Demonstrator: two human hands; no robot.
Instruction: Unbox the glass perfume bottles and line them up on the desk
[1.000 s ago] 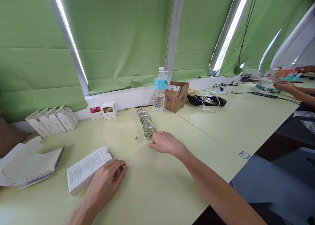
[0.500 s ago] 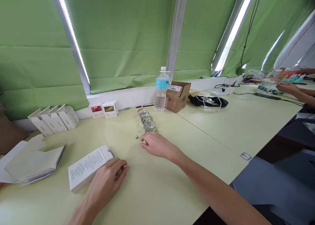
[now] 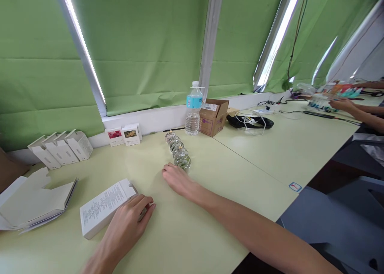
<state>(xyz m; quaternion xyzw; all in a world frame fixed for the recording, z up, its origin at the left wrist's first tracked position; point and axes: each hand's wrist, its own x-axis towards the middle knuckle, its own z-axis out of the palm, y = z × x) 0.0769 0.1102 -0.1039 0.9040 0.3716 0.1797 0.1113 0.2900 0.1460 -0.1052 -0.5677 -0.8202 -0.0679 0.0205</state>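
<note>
The left hand [image 3: 129, 216] rests over the tabletop [image 3: 228, 178] beside the white printed box [image 3: 108, 206], hiding its near right side, so I cannot tell whether the two touch. Its thumb and fingers are curled close together; a sliver of something clear seems to show between them, too small to name, and I cannot tell whether it is gripped. The right hand [image 3: 177, 180] is palm down with bent fingers, its fingertips turned away, so whether it grasps anything cannot be told. Its back covers the near end of the row of clear, rounded glass pieces [image 3: 178, 148], whose overlapping shapes are hard to count. That row lies around the middle of the tabletop's length, its long axis running from the right hand towards the far edge and slanting slightly left; a gold-coloured tip at its far end points at that edge. The white box lies flat, print upward, its long axis slanting from the near left towards the far edge, the notched end farther off and to the right. At the tabletop's left end, an opened white carton [image 3: 36, 206] is cut off by the picture's border. Towards the far right corner, another person's hand [image 3: 343, 105] is over small items too blurred to identify.
</note>
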